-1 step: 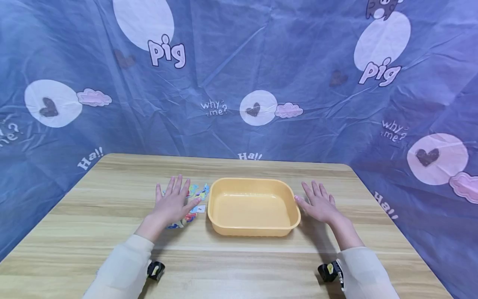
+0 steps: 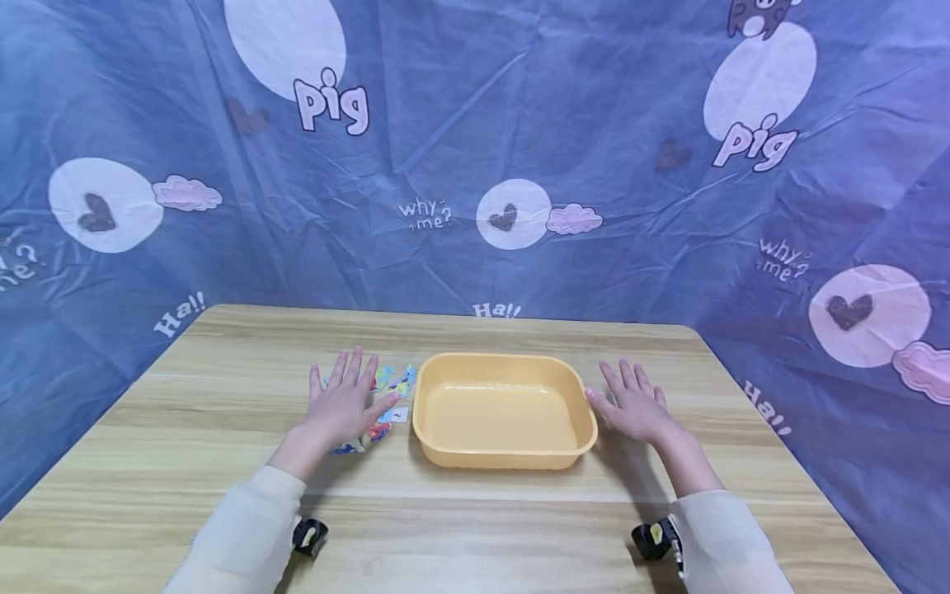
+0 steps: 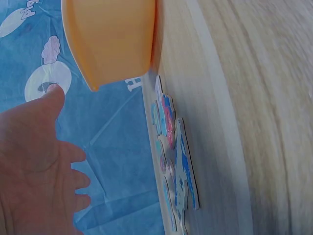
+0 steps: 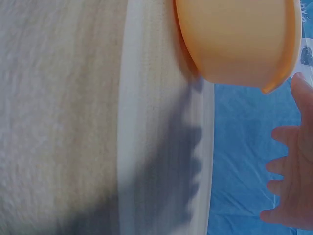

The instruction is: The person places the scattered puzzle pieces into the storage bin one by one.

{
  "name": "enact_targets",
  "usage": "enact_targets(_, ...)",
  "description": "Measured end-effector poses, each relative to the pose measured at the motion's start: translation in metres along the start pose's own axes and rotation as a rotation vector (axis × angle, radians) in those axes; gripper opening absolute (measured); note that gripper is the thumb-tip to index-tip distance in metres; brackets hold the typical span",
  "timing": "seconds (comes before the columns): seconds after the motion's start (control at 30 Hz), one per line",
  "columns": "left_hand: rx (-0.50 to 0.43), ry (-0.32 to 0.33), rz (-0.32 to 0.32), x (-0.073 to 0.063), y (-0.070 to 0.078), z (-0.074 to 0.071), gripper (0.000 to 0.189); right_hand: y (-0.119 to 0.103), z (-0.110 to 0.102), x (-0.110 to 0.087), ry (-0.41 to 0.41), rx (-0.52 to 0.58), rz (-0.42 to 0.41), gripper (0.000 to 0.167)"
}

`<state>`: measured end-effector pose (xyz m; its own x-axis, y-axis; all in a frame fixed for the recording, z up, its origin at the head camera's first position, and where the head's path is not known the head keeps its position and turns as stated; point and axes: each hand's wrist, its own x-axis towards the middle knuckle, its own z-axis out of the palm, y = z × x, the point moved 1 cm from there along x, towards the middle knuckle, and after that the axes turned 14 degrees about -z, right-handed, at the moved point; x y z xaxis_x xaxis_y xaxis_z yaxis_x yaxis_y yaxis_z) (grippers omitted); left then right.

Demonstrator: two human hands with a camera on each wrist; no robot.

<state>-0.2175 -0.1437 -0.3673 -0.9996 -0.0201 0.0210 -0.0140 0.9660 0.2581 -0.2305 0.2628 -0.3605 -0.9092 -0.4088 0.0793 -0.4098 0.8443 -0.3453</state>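
A yellow-orange plastic basin (image 2: 505,412) with rounded corners stands in the middle of the table, with nothing inside it. To its left, my left hand (image 2: 341,408) hovers with fingers spread over several flat, colourful puzzle-like pieces (image 2: 380,429), hiding part of them. The left wrist view shows these thin pieces (image 3: 182,166) lying on the wood, below the hand and apart from it. On the basin's other side is my right hand (image 2: 634,404), fingers extended, holding nothing. Its thumb tip is close to the basin's right rim; whether it touches cannot be told.
The wooden table (image 2: 475,536) reaches back to a blue printed cloth (image 2: 445,148) that hangs behind it and along both sides. A small black wrist camera (image 2: 309,538) sits at the left sleeve, another black camera (image 2: 653,540) at the right.
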Motion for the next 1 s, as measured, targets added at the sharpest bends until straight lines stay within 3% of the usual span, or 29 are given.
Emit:
enact_targets(0.53, 0.018, -0.03, -0.019, -0.004, 0.001, -0.007, 0.075, 0.001, -0.004, -0.002, -0.013, -0.007, -0.016, 0.074)
enact_targets(0.73, 0.035, -0.019, -0.027, -0.003, 0.001, -0.014, 0.075, 0.0, -0.006, 0.0, -0.019, -0.001, -0.018, 0.075)
enact_targets(1.0, -0.008, 0.011, -0.05, -0.001, -0.007, -0.016, 0.077, -0.001, -0.01, 0.0, -0.009, 0.031, -0.033, 0.075)
